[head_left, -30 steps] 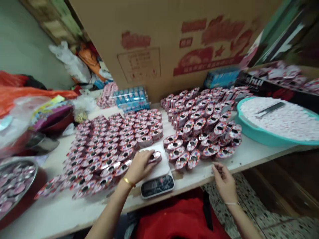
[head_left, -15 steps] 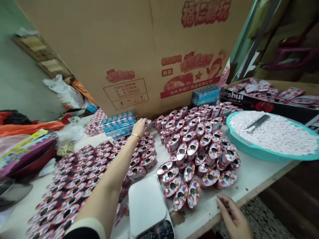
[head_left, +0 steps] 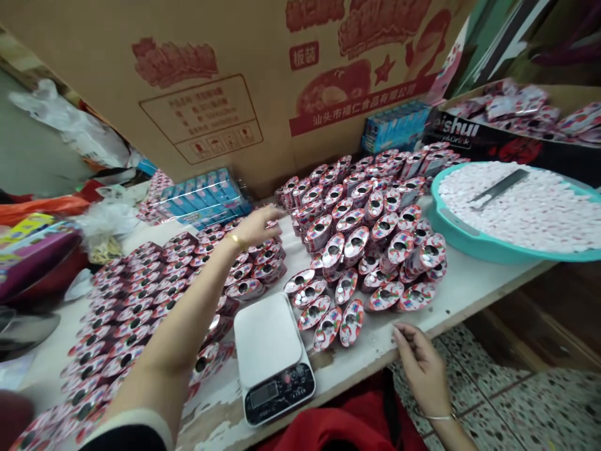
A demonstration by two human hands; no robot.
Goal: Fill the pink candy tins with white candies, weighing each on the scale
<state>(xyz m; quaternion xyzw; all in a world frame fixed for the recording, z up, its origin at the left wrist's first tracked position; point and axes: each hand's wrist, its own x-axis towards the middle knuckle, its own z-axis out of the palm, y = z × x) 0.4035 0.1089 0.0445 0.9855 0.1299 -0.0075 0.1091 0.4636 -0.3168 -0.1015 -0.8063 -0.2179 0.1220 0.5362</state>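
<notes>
My left hand reaches over the far end of the left group of small oval packs, which have red-and-white printed tops with dark round holes. Its fingers stretch out to the right, with nothing visible in them. A second group of the same packs stands and leans in a heap to the right, some with white tablets on top. At the table's front edge, my right hand has its fingers curled in and thumb near the index fingertip; no object shows there. A white digital scale sits between the groups.
A turquoise basin full of white tablets holds a metal tool. Behind stands a large cardboard box, with blue wrapped packs and more blue packs before it. A black carton holds printed pouches.
The view has tilted downward and shifted. My left hand has gone from closed beside a pack at the far end to stretched-out fingers. My right hand stays by the table edge.
</notes>
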